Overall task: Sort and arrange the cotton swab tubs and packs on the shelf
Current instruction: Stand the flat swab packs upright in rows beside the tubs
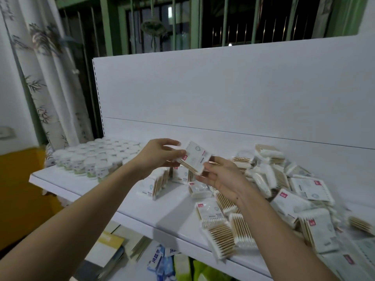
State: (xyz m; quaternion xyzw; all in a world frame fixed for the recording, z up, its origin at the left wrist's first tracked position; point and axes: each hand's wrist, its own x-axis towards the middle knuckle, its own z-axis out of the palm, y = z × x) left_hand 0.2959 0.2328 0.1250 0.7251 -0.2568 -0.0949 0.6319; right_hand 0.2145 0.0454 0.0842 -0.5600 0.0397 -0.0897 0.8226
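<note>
Pack [195, 158] held above shelf [81, 186] between both hands.
Left hand [160, 154] and right hand [220, 176] pinch its ends; next, probably standing it in the upright row [157, 184].

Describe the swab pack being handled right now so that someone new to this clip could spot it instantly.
Start at the white shelf, with round tubs grouped at its left end and a loose heap of packs on the right. Above the gap between them, the left hand and right hand hold one flat pack. It alone is lifted off the shelf.
</note>
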